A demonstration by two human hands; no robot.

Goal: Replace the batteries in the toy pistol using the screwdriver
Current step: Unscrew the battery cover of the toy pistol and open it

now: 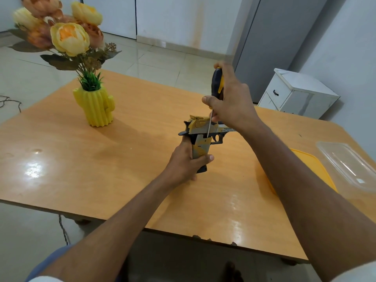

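Screwdriver tip set at toy pistol grip

The toy pistol (203,137) is held above the wooden tabletop (126,151), near its middle, barrel pointing right. Its grip is clasped by the left hand (187,161), fingers and thumb wrapped around the lower part. The screwdriver (215,92), black and yellow handle up, is gripped by the right hand (230,98); its thin shaft is angled down and the tip is met with the top of the grip panel, just behind the trigger guard. A yellow cactus-shaped vase (95,106) with artificial flowers (67,31) is seen at the left of the tabletop. A clear plastic container (350,165) and a yellow lid (317,169) are placed at the right edge, well apart from the pistol
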